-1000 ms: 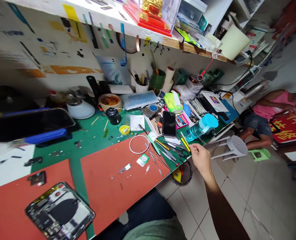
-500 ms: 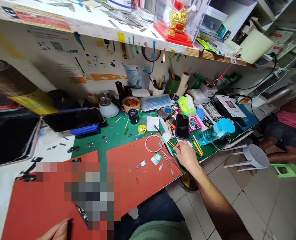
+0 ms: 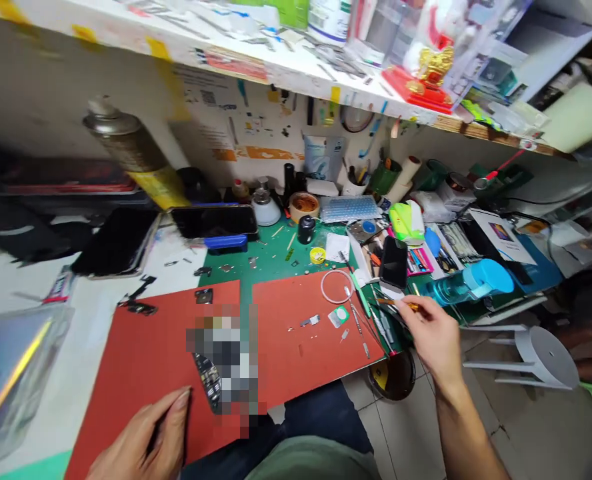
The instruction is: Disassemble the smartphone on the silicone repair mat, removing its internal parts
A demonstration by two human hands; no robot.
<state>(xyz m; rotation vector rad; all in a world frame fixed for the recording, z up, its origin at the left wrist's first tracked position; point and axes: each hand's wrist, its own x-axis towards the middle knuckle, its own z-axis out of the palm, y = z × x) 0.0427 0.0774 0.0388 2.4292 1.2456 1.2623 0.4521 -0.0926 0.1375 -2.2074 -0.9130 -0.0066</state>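
Note:
My right hand (image 3: pixel 433 333) is raised at the bench's right edge, its fingers closed on a slim orange-and-dark tool (image 3: pixel 412 307) that points left. Its exact kind is too blurred to tell. Below and left of that hand lie several thin tools, among them a green stick (image 3: pixel 362 295) and a metal pick (image 3: pixel 357 317). My left hand (image 3: pixel 149 433) rests on the red mat (image 3: pixel 141 360) with thumb and forefinger together and nothing visible between them. Just right of its fingertips, not touching, lies a device with exposed circuitry (image 3: pixel 207 380), mostly covered by blurred blocks.
On the right mat lie a pale ring (image 3: pixel 337 287), a green-and-white packet (image 3: pixel 339 316) and small parts. A phone (image 3: pixel 393 262) and a blue water bottle (image 3: pixel 469 281) stand behind my right hand. A shelf (image 3: pixel 276 63) overhangs the bench; a white stool (image 3: pixel 546 357) stands right.
My right hand has lifted from the tools at the bench edge, taking the slim orange tool. The view has swung left, so more of my left hand shows.

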